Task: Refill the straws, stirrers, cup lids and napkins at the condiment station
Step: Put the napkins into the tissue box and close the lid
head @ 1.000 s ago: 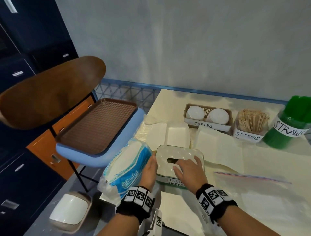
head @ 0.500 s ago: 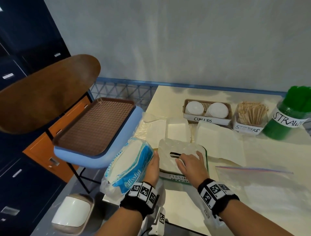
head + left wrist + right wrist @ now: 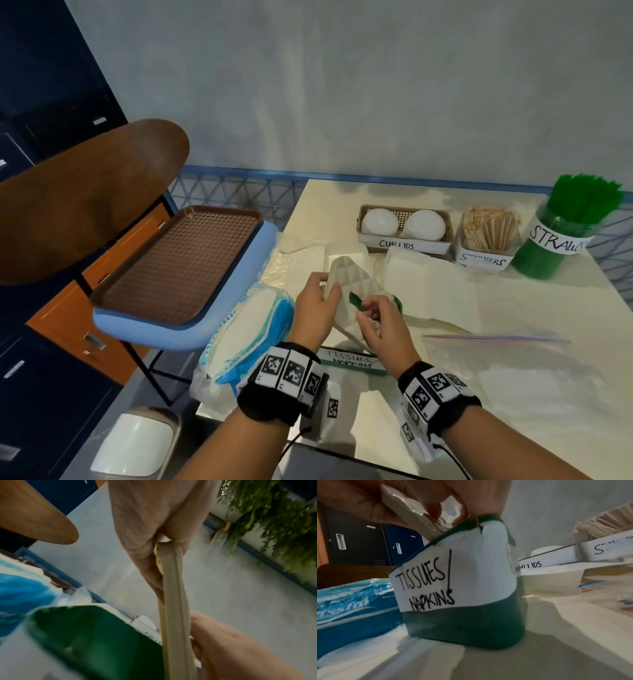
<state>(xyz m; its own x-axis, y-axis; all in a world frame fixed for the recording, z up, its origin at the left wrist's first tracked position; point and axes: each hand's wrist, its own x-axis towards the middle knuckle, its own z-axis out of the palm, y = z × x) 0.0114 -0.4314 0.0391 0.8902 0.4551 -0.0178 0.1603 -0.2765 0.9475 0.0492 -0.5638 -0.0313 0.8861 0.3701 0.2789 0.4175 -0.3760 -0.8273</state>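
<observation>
Nearest the person, both hands work at the green napkin box (image 3: pixel 467 601), which stands on the tabletop (image 3: pixel 513 394) just ahead of the wrists with its "TISSUES / NAPKINS" label facing back toward them. The right hand (image 3: pixel 380 325) curls over the near right part of the box rim, pinching there with thumb and fingers, and seems to steady the box. The left hand (image 3: pixel 313 305) grips the far left edge of the white lid (image 3: pixel 352 284), fingers wrapped round its rim, so the lid stands tilted steeply, high at the left and low edge down by the right hand, its long axis running from the person's near right to far left. The box mouth therefore opens toward the left. On that same side, touching the left wrist, lies the blue napkin pack (image 3: pixel 253 332) at the tabletop edge, so the left hand looks the nearer one to fetch it once the lid is set aside. Beyond the box lie loose white napkins (image 3: pixel 438 291), then, along the back, the cup lids basket (image 3: pixel 404 226), the stirrers box (image 3: pixel 486 236) and the straws jar (image 3: pixel 561 233), well apart from the hands.
</observation>
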